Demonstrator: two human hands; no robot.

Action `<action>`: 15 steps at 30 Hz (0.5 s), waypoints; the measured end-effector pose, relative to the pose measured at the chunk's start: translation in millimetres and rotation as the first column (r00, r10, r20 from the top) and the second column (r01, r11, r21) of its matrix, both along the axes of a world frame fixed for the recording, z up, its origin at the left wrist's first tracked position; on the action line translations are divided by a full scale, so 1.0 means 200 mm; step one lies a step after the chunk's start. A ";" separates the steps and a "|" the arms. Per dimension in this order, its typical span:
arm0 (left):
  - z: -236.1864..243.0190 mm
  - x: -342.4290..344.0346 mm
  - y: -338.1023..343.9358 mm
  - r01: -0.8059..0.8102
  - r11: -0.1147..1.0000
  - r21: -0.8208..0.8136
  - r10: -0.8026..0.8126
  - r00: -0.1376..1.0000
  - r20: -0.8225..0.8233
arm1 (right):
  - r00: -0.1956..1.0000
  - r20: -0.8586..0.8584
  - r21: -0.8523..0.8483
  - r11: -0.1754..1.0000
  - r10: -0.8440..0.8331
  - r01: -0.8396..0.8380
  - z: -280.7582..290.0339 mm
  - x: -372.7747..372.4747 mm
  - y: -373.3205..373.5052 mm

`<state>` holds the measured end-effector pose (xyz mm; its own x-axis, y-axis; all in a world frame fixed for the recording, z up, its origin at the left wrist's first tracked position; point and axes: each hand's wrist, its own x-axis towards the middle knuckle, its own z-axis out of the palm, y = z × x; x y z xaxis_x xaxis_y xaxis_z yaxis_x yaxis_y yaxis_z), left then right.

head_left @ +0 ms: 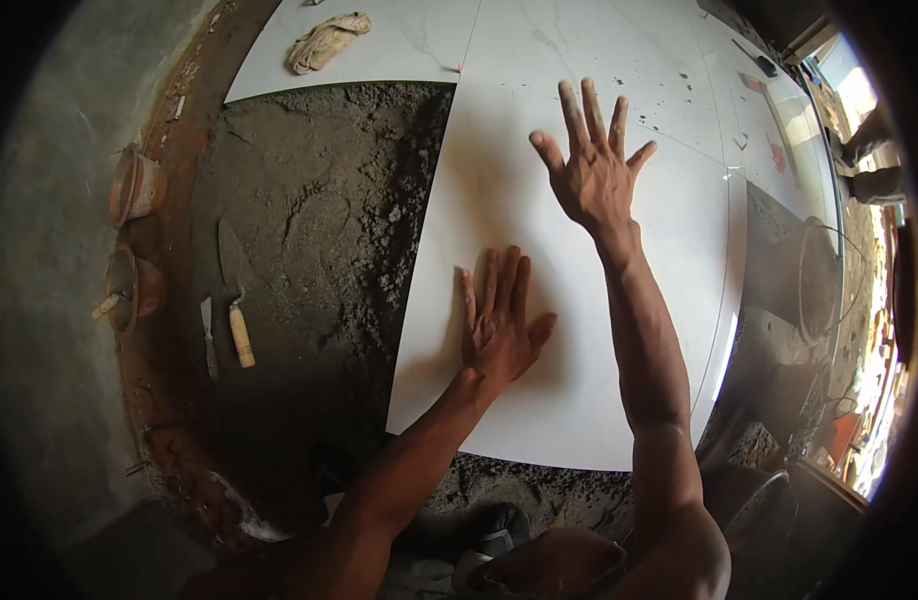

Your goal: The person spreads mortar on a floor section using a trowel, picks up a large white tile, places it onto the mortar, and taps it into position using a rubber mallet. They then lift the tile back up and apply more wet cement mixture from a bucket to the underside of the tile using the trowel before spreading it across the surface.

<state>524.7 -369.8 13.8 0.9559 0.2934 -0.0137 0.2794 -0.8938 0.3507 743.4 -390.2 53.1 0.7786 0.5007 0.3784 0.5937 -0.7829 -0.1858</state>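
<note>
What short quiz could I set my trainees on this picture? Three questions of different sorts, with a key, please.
1. Multiple choice: which is farther from the person's body? (a) the bare left hand; (b) the bare right hand.
2. True or false: the left hand is clenched into a fist.
3. Fill in: the pointed metal trowel with a pale wooden handle lies to the ____ of the broad, smooth white tile beneath the left hand.

Key: 1. b. 2. False; it is spread open. 3. Left.
</note>
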 end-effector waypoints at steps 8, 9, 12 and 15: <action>-0.02 -0.01 -0.01 -0.003 1.000 0.004 0.003 1.000 0.003 | 0.985 -0.116 -0.210 0.966 0.127 -0.150 -0.26 0.06 0.19; -0.03 -0.02 0.03 -0.009 0.999 0.047 0.009 1.000 0.004 | 0.990 -0.063 -0.124 0.983 0.127 -0.134 -0.17 0.03 0.26; -0.01 0.01 -0.01 0.009 1.000 0.025 -0.010 1.000 0.021 | 0.997 0.011 -0.070 0.995 0.075 -0.074 -0.23 0.05 0.26; 0.00 0.05 -0.06 0.037 0.999 -0.012 -0.036 0.999 0.040 | 0.995 -0.063 -0.194 0.977 0.073 -0.084 -0.38 0.11 0.21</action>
